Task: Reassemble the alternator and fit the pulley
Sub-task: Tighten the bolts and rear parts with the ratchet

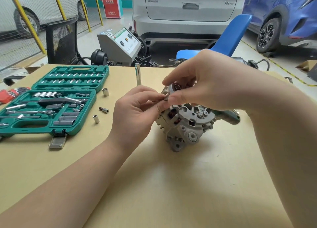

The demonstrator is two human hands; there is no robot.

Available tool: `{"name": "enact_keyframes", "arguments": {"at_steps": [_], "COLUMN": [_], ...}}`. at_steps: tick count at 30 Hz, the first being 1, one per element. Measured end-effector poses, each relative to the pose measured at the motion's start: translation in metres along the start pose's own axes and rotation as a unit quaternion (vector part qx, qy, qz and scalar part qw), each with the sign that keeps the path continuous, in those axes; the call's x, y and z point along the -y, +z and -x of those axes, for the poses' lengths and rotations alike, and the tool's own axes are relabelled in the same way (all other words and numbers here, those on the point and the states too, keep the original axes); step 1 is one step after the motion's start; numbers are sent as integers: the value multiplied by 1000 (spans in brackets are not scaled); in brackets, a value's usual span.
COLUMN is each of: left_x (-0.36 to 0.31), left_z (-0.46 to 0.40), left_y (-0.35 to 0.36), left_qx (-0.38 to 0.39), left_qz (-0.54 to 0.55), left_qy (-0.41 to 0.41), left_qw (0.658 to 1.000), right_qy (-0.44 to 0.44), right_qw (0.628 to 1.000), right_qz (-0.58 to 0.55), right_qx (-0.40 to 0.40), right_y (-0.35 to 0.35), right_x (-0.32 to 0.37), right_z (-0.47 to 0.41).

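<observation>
The alternator (186,124) is sitting on the tan table (171,184), a little right of the middle, tilted with its grey cast housing facing the viewer. Its two housing halves are looking joined, and copper windings are showing through the slots on its left side. A mounting ear with a round bushing is pointing toward the near edge. At the top, the pulley (173,87) is resting on the shaft end, a silver round part with a dark hollow in the middle. So the body is appearing to be assembled already, while the pulley is only being fitted; I judge that its nut or washer is still waiting to go on and be tightened.

The right hand (204,80) is reaching over from the right, its fingers curling around the pulley to steady it. The left hand (135,107) is coming in from the left, thumb and forefinger pinching a small metal piece (165,97) just beside the pulley's lower edge. Whether this is a washer, a nut or a spacer is too small to tell.

Just behind the hands, a long socket (138,74) is standing upright on the table. Further left, three loose sockets (105,91) and bits are lying apart from each other. At the far left, a green tool case (51,102) is lying open with sockets and a ratchet inside. Beyond the table, parked cars and a blue chair (229,37) are standing on the workshop floor.
</observation>
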State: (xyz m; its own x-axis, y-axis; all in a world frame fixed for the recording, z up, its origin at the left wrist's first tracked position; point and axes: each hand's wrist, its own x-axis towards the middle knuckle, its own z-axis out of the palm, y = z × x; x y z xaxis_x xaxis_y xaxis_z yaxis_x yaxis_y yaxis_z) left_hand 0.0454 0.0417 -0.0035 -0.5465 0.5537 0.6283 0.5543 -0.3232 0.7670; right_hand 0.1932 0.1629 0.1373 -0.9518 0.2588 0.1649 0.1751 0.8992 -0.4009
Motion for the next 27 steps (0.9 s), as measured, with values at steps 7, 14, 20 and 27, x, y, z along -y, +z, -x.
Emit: {"name": "enact_keyframes", "arguments": {"at_steps": [7,14,20,27], "left_x": [2,3,-3,-2], "left_z": [0,1,0,-1], "left_y": [-2,-2,1,0], "left_qx": [2,-3,-9,-8], "left_qz": [-52,-95,-88,-105], "left_qy": [38,80,99,87], "left_qw": [998,992,991,991], "right_qy": [0,14,13,20], "right_qw": [990,994,994,994], "right_qz": [-90,-69,-55,-62], "right_qx": [-109,-87,-93,-86], "right_y": [-14,-8,-8,-7], "right_x": [-7,-2,-3,-1], "right_z": [6,3,2,2]}}
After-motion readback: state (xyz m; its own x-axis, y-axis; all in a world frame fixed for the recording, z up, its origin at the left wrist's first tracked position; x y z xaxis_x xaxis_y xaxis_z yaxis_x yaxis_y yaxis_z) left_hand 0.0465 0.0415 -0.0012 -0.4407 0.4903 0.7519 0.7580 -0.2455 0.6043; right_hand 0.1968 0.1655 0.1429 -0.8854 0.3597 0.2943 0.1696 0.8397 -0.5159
